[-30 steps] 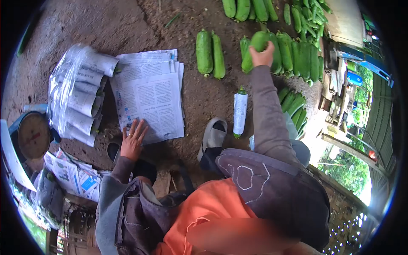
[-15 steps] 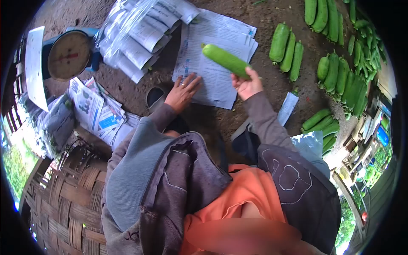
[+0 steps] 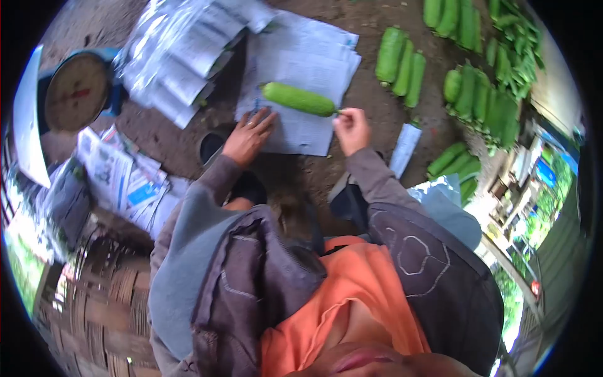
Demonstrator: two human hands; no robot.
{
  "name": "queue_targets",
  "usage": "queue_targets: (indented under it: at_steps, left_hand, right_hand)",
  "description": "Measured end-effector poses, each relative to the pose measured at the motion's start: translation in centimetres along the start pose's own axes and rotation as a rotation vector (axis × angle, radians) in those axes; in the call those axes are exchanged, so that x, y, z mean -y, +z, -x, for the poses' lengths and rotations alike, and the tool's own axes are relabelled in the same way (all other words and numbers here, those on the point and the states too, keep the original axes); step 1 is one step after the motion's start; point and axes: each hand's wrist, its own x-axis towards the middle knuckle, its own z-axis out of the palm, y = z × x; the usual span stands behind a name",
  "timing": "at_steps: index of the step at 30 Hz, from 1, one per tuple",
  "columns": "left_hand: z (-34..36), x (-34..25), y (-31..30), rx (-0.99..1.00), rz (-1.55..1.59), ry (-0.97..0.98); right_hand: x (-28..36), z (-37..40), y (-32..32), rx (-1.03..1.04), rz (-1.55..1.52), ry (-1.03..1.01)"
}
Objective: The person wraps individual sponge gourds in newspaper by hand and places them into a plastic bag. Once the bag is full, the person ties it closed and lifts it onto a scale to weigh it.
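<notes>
A long, light green gourd (image 3: 298,99) lies across the upper sheet of a stack of printed paper (image 3: 295,56) on the ground. My right hand (image 3: 353,131) pinches the thin stem at the gourd's right end, beside the paper's edge. Flat on the lower left of the sheets rests my left hand (image 3: 249,135), fingers spread and a ring on one of them. The gourd's far end points left, just above that hand.
Paper-wrapped bundles in clear plastic (image 3: 182,56) lie at upper left, near a round-dial scale (image 3: 76,92). Loose newspapers (image 3: 125,169) are below them. Rows of green gourds (image 3: 402,66) and one wrapped gourd (image 3: 406,149) lie to the right.
The gourd has come down and left onto the paper, turning nearly level. My right hand has shifted from gripping its body to pinching its stem. My left hand stays on the sheets.
</notes>
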Motion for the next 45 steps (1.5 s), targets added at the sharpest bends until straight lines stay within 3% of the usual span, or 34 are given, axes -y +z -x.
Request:
queue_targets:
  at_steps: [1,3,7,10,17,21,24,28,34,37,40,45]
  left_hand:
    - [-0.3,-0.3,-0.3,0.007,-0.031,0.004]
    - [-0.3,-1.7,-2.3,0.046,0.062,-0.026]
    - [-0.3,-2.2,-2.9,0.091,-0.001,-0.069]
    - [-0.1,-2.3,-2.5,0.079,-0.018,-0.077]
    - [-0.2,-1.7,-0.7,-0.023,-0.026,-0.036]
    - [-0.2,-1.6,-1.3,-0.041,0.016,-0.058]
    - [-0.6,-1.5,-1.8,-0.061,0.063,-0.059]
    - [-0.7,-1.1,-2.3,-0.050,0.088,-0.041]
    - [-0.6,-0.5,-3.5,-0.045,0.269,-0.034]
    - [-0.3,-0.4,-4.9,-0.137,0.311,0.008]
    - [-0.9,0.2,-5.6,-0.207,0.573,-0.021]
    - [-2.6,1.3,-7.6,-0.501,0.626,-0.198]
  right_hand:
    - [2.4,-1.1,-0.7,0.038,0.200,-0.224]
    - [5.8,-2.6,0.3,0.148,0.232,-0.379]
    - [5.7,-4.1,4.9,0.122,0.286,-0.281]
    - [4.0,-3.7,5.6,0.239,0.281,-0.348]
    - [6.1,-3.0,3.7,0.123,0.352,-0.567]
    - [4.8,0.5,2.9,0.381,0.218,-0.664]
    - [3.0,3.4,3.0,0.572,0.289,-0.526]
    - [1.0,3.9,4.3,0.465,0.353,-0.499]
    - [1.0,2.3,2.9,0.480,0.125,-0.490]
    - [2.0,1.4,1.4,0.439,0.109,-0.415]
    - [3.3,0.0,0.1,0.380,0.062,-0.335]
    - [5.9,-3.2,-2.2,0.327,0.106,-0.221]
